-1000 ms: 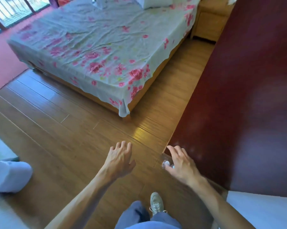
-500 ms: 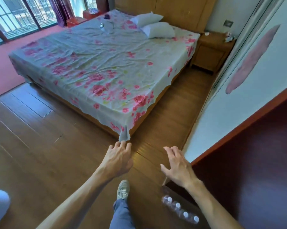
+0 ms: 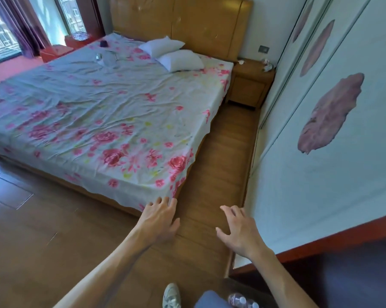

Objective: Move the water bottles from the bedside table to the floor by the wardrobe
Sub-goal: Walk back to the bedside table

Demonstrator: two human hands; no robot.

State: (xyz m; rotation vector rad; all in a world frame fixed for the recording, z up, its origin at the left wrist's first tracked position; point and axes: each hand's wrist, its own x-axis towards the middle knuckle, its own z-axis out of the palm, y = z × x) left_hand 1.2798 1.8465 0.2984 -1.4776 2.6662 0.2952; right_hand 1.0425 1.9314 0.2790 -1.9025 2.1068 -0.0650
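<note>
Clear water bottles (image 3: 243,301) with white caps stand on the floor at the bottom edge, against the dark red wardrobe (image 3: 354,270); only their tops show. My left hand (image 3: 159,218) and my right hand (image 3: 238,232) are both held out in front of me over the wooden floor, fingers spread and relaxed, holding nothing. The wooden bedside table (image 3: 251,83) stands far ahead beside the headboard, with small pale items on its top; whether any is a bottle is too small to tell.
A large bed (image 3: 103,112) with a floral sheet and two white pillows (image 3: 172,54) fills the left. A white wardrobe door (image 3: 321,174) with pink marks lines the right. A narrow strip of wooden floor (image 3: 223,165) runs between them. My shoe (image 3: 170,295) shows below.
My view has risen from the floor toward the bed and bedside table. My right hand let go of the bottles, which have slid to the bottom edge. Both hands stay held out, holding nothing.
</note>
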